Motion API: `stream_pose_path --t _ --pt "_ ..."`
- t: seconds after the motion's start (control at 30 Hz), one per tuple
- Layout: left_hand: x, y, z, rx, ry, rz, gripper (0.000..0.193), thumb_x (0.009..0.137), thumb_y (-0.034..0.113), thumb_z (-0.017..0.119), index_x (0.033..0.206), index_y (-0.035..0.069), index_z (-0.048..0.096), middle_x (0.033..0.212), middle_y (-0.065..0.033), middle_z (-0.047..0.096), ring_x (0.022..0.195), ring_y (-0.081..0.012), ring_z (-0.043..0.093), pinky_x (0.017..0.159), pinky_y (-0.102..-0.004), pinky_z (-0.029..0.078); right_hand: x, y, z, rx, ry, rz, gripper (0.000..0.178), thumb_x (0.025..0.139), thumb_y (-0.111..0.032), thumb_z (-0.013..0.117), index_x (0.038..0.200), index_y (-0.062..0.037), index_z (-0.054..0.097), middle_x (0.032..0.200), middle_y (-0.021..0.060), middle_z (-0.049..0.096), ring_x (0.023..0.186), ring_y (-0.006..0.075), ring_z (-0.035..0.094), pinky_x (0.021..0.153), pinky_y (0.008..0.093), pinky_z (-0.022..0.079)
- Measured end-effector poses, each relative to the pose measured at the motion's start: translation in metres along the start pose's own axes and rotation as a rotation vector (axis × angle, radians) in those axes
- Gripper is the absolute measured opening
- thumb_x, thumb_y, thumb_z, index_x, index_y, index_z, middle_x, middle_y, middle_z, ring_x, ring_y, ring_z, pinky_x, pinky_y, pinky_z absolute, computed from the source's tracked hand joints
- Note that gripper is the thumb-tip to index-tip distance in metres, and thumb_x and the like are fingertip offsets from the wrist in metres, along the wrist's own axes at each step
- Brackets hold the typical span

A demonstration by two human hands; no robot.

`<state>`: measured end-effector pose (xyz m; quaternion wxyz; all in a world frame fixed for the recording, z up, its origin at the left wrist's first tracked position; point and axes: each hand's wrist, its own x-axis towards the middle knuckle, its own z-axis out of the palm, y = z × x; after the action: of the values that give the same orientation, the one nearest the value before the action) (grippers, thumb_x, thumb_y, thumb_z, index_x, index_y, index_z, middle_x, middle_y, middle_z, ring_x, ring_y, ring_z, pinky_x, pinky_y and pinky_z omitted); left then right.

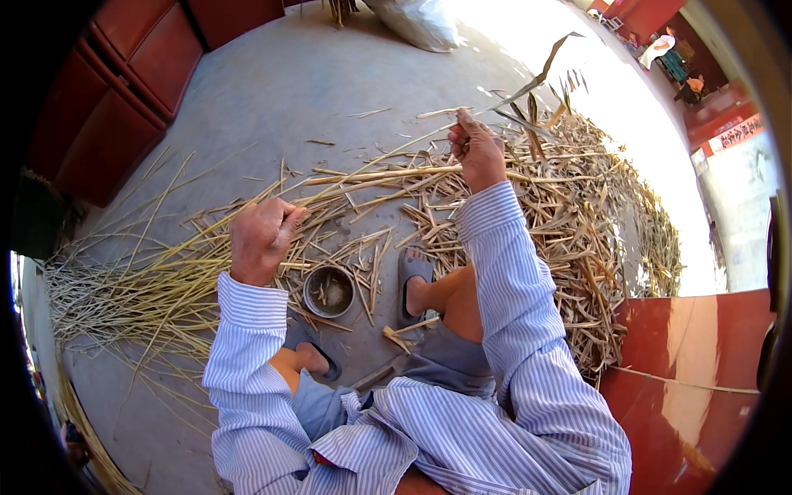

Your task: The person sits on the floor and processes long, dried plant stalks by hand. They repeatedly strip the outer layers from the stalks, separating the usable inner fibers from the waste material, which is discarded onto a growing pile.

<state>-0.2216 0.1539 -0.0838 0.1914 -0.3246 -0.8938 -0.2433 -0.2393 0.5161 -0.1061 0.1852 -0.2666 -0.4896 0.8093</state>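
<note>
The person sits low over a grey concrete floor (330,74), both arms in striped blue-and-white sleeves (503,272). The left hand (260,239) is clenched into a fist around a long pale reed stalk (375,175), which runs from that fist up and across to the right hand (477,150). The right hand is closed too, pinching the stalk near its leafy end, and a dry grey-green leaf (540,76) curls up and away above its fingers.

Just below the left hand, near the person's knees, stands a small round metal bowl (328,290) (dull and dusty inside, its contents too dark to make out). Beside it, below the right forearm, a foot rests in a grey sandal (410,276).

A heap of stripped husks and stalks (594,239) spreads out beyond and to the right of the right hand, and a sheaf of thin straws (115,289) fans away left of the left hand. Dark red doors (124,91) stand well beyond the left hand.
</note>
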Motion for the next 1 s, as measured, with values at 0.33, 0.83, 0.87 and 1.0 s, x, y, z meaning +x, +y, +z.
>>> stream_pose_path --t 0.33,0.83,0.87,1.0 --pt "-0.006 -0.007 -0.004 0.019 -0.014 0.062 0.021 0.076 0.022 0.076 0.073 0.008 0.060 0.067 -0.0088 0.061 0.060 -0.0303 0.055 0.054 -0.0409 0.041 0.000 -0.002 -0.012 0.050 -0.379 0.125 0.017 0.092 -0.021 0.065 0.104 -0.0087 0.062 0.095 0.0047 0.070 0.086 0.0145 0.067 0.067 0.0247 0.052" --pt "-0.013 -0.002 -0.001 0.013 -0.039 0.102 0.019 0.075 0.019 0.076 0.074 0.009 0.059 0.067 -0.0077 0.060 0.058 -0.0288 0.053 0.054 -0.0400 0.041 -0.005 0.009 0.002 -0.139 -0.143 0.071 0.025 0.084 -0.027 0.076 0.088 -0.0062 0.063 0.075 0.0017 0.066 0.063 0.0090 0.062 0.053 0.0195 0.046" --pt "-0.015 -0.004 -0.002 -0.003 -0.043 0.072 0.019 0.076 0.019 0.076 0.074 0.009 0.059 0.067 -0.0082 0.060 0.059 -0.0294 0.054 0.054 -0.0405 0.041 -0.002 0.006 -0.001 -0.116 -0.120 0.046 0.025 0.084 -0.027 0.077 0.087 -0.0060 0.063 0.075 0.0020 0.066 0.062 0.0090 0.062 0.051 0.0192 0.046" --pt "-0.020 -0.012 -0.010 -0.022 -0.072 0.029 0.019 0.077 0.018 0.075 0.075 0.008 0.059 0.068 -0.0101 0.059 0.060 -0.0316 0.054 0.055 -0.0425 0.041 0.016 -0.010 -0.034 -0.060 -0.071 -0.016 0.023 0.084 -0.024 0.076 0.087 -0.0057 0.063 0.075 0.0025 0.066 0.062 0.0097 0.062 0.050 0.0192 0.046"
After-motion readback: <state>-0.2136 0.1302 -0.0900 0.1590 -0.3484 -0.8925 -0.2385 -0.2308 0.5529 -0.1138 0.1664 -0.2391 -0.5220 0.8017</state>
